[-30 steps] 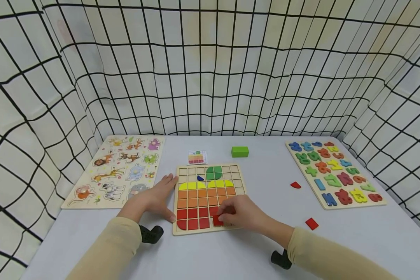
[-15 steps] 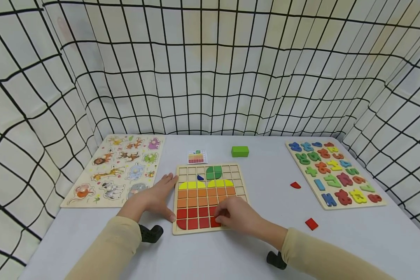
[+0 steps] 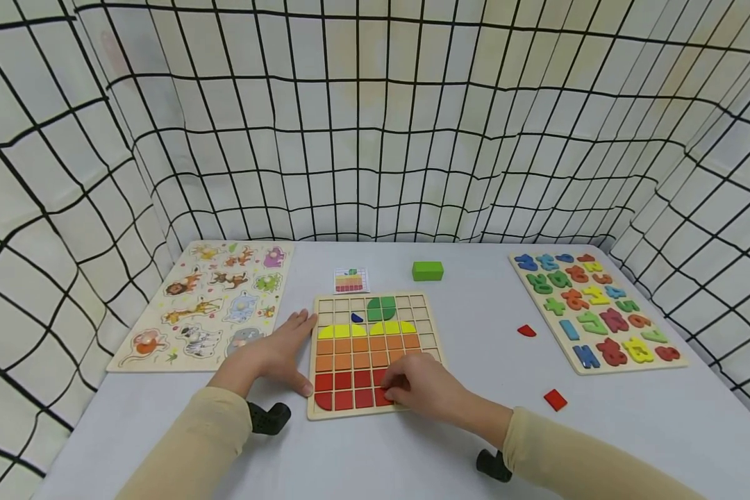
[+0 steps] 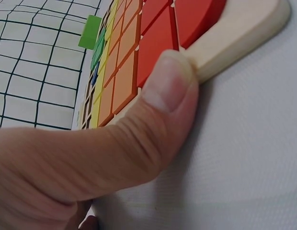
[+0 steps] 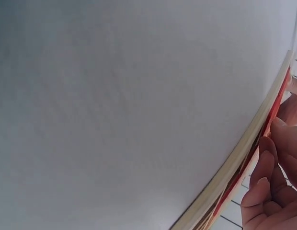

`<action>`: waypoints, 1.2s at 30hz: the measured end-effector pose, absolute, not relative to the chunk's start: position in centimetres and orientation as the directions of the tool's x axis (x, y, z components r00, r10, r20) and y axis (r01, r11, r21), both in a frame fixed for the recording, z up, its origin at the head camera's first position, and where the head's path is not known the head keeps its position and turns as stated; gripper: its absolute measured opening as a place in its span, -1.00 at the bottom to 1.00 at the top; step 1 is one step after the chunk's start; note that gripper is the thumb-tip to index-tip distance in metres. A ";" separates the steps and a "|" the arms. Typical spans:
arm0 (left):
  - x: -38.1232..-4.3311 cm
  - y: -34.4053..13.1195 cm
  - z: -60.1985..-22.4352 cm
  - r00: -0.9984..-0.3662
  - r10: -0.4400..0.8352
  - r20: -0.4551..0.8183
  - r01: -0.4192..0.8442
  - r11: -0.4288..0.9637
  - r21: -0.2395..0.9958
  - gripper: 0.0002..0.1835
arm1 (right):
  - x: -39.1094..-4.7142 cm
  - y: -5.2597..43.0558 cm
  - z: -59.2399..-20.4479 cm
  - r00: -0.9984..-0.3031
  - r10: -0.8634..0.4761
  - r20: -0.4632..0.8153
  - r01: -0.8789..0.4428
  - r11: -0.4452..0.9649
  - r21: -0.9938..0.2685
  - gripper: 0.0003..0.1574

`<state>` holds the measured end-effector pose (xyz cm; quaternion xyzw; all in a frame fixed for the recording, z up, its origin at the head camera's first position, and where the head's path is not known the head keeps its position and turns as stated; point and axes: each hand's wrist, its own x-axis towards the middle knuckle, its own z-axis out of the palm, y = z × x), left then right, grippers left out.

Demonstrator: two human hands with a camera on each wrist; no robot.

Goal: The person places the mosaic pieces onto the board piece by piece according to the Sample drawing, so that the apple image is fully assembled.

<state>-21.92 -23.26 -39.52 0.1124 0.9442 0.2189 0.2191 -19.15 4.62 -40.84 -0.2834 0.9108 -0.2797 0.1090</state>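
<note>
A wooden grid board (image 3: 375, 412) lies on the table, its cells filled with red, orange, yellow and green tiles and one small blue piece (image 3: 357, 318). Against the board's left edge rests my left hand (image 3: 269, 354), fingers spread; in the left wrist view the thumb (image 4: 170, 84) presses the rim beside a red tile. At the bottom row, my right hand (image 3: 428, 385) has thumb and fingertips curled together on a red square tile (image 3: 382, 397), which sits in or at its cell. The hand covers the board's lower right cells.
Two loose red pieces, a rounded one (image 3: 527, 331) and a square (image 3: 555, 399), lie to the right. A picture card (image 3: 351, 280) and green block (image 3: 428, 271) stand behind the board. An animal puzzle (image 3: 209, 305) is left, a number puzzle (image 3: 600, 312) right. Black netting surrounds the table.
My right hand has shifted slightly left and lowered the red tile from a tilt over the bottom row to its cell. The left hand has stayed put.
</note>
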 end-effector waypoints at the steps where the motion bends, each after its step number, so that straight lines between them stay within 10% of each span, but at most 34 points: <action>1: -21.9 -23.2 -39.6 -0.878 0.308 -0.366 0.113 0.877 0.467 0.40 | -19.2 4.8 -40.8 -0.821 -0.568 -0.050 -0.439 0.686 -0.580 -0.93; 21: -22.1 -23.3 -39.6 -0.870 0.338 -0.360 0.147 0.874 0.464 0.38 | -19.7 23.6 -39.5 -0.937 -0.331 -0.107 -0.223 0.807 -0.547 -0.82; 36: -22.2 -23.4 -39.7 -0.872 0.330 -0.360 0.139 0.875 0.464 0.39 | -18.7 29.7 -40.5 -0.895 -0.396 -0.203 -0.259 0.835 -0.485 -0.69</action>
